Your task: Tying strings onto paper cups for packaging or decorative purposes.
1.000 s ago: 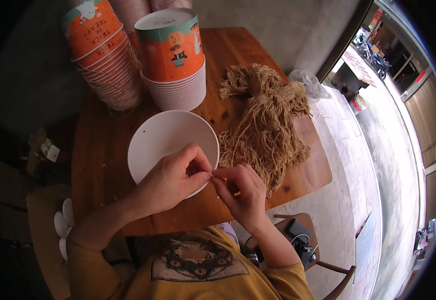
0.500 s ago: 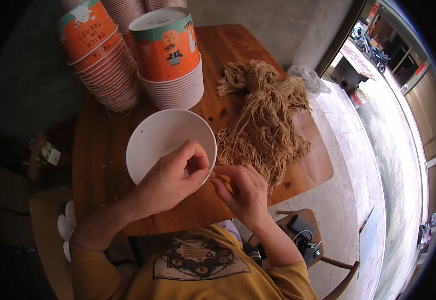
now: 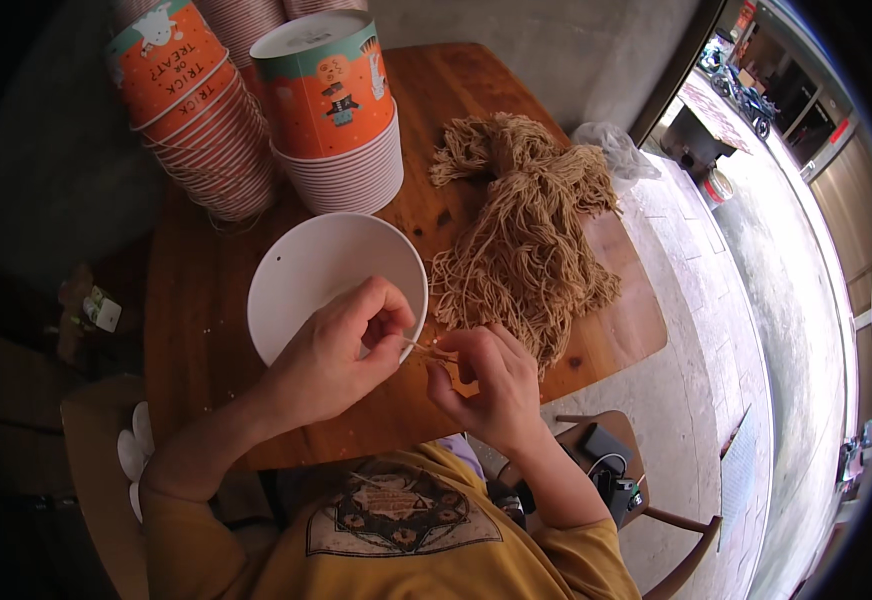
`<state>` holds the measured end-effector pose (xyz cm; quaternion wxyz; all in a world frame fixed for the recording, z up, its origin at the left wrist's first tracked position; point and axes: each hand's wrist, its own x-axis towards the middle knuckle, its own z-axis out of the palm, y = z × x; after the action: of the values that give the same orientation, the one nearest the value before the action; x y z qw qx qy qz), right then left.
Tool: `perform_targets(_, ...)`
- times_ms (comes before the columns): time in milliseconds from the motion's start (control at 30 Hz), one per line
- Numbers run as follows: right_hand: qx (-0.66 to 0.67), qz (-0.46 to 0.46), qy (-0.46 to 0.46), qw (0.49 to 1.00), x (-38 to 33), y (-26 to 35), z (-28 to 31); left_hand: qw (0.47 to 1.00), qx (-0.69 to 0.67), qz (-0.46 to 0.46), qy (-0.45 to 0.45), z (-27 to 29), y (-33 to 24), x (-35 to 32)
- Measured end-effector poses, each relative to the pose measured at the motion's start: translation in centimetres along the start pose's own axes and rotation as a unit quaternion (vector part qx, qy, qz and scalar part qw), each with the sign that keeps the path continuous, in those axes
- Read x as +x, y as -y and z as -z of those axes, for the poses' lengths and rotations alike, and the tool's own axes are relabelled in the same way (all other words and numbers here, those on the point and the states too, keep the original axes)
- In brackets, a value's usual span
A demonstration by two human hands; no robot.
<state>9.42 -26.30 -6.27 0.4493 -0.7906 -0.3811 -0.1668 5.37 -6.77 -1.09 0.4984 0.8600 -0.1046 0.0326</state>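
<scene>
A white paper bucket (image 3: 301,265) with a small punched hole in its wall stands on the wooden table, its mouth toward me. My left hand (image 3: 341,345) is over its near right rim, thumb and fingertips pinched on a thin tan cord (image 3: 418,346). Just right of the bucket, my right hand (image 3: 491,385) pinches the same cord, so a short piece spans between the two hands. Past my right hand lies a loose heap of tan cords (image 3: 531,240). The cord's ends are hidden by my fingers.
Behind the bucket rises a stack of orange and green printed buckets (image 3: 331,110); a second stack (image 3: 191,110) leans at its left. A clear plastic bag (image 3: 616,150) lies at the table's far right corner. Below right, a chair (image 3: 621,450) holds black devices.
My hands have drawn slightly apart, and more of the cord shows between them. The bucket appears a little farther left and up in the view.
</scene>
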Motion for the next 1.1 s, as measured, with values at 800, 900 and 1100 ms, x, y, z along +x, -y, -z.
perform_targets(800, 0.328, -0.233, 0.017, 0.915, -1.7, -0.1, -0.4, 0.976, 0.177, -0.122, -0.04, -0.7, -0.8, 0.0)
perform_targets(900, 0.319, -0.2, 0.011, 0.926, -1.7, -0.2, -0.6, 0.982, 0.148, -0.111, -0.033, -0.6, -0.8, 0.0)
perform_targets(1100, 0.213, -0.204, 0.049, 0.954, -0.6, 0.9, -0.6, 0.984, 0.139, -0.11, -0.031, -0.5, -0.6, -0.2)
